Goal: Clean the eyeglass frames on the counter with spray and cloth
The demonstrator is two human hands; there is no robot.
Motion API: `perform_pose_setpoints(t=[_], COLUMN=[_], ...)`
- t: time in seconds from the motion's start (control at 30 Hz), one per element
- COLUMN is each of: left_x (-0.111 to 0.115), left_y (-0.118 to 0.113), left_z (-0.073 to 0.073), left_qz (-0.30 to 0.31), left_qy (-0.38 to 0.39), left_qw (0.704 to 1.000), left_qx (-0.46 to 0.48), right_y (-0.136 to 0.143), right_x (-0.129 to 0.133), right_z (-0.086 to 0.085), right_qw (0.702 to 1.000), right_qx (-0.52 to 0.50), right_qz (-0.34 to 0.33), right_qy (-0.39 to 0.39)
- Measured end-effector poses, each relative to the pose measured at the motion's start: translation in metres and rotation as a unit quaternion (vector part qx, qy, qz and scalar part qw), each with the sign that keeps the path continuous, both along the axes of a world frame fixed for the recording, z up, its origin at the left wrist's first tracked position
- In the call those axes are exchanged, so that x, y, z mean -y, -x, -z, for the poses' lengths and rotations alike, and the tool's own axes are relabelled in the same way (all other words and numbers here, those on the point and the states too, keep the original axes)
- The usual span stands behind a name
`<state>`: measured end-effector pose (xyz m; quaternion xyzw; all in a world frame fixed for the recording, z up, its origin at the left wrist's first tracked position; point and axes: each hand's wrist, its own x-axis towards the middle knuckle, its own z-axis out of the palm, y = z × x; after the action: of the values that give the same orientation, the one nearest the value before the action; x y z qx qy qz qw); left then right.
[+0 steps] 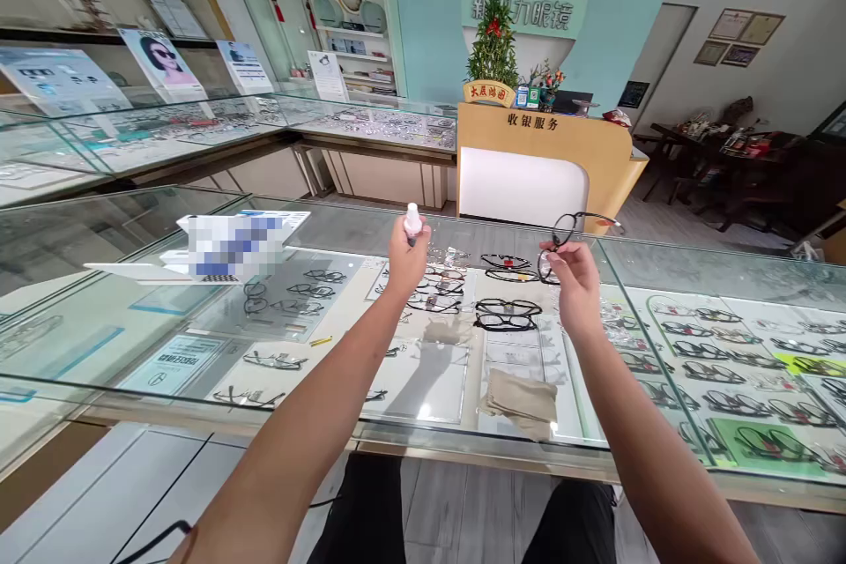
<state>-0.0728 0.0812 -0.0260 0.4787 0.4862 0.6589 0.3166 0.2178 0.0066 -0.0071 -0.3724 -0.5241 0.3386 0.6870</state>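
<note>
My left hand (pixel 408 257) is closed around a small spray bottle (pixel 412 218) with a white top, held upright above the glass counter. In my right hand (pixel 576 286) is a pair of dark-rimmed eyeglasses (pixel 564 229), pinched by one lens rim and tilted, one temple arm sticking out to the right. Between the two hands, black eyeglasses (pixel 508 315) lie in a column on the counter. A folded beige cloth (pixel 521 401) rests near the front edge, below my right hand. My fingers hide part of the bottle and of one lens.
A white box (pixel 231 245) with open flaps stands on the counter at left. Under the glass at right, rows of eyeglasses (pixel 720 373) are on display. Across the aisle is a yellow cashier desk (pixel 618 167) with a plant (pixel 493 48). The counter's front glass edge (pixel 423 441) runs before my legs.
</note>
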Motion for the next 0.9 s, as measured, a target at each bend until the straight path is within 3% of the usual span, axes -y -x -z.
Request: perform_pose_setpoints(t=[0.07, 0.17, 0.23, 0.3, 0.5, 0.73, 0.9], left_x=[0.009, 0.023, 0.029, 0.032, 0.035, 0.034, 0.038], left_y=[-0.017, -0.032, -0.034, -0.033, -0.034, -0.05, -0.051], left_z=[-0.002, -0.006, -0.009, -0.012, -0.016, -0.003, 0.002], left_qz=[0.125, 0.353, 0.438, 0.475, 0.514, 0.391, 0.345], left_qy=[-0.003, 0.076, 0.114, 0.128, 0.14, 0.056, 0.046], left_qw=[0.99, 0.918, 0.871, 0.848, 0.828, 0.917, 0.937], left_qx=[0.064, 0.167, 0.193, 0.198, 0.176, 0.055, -0.034], right_y=[0.005, 0.011, 0.014, 0.015, 0.017, 0.023, 0.026], right_x=[0.002, 0.004, 0.006, 0.008, 0.012, 0.015, 0.015], right_z=[0.001, 0.003, 0.003, 0.003, 0.001, 0.005, 0.01], right_qw=[0.999, 0.993, 0.988, 0.984, 0.972, 0.951, 0.942], right_qx=[0.02, 0.049, 0.065, 0.072, 0.076, 0.056, 0.024], right_qz=[-0.033, -0.098, -0.128, -0.149, -0.193, -0.273, -0.298], right_qy=[0.011, 0.039, 0.055, 0.07, 0.107, 0.13, 0.154])
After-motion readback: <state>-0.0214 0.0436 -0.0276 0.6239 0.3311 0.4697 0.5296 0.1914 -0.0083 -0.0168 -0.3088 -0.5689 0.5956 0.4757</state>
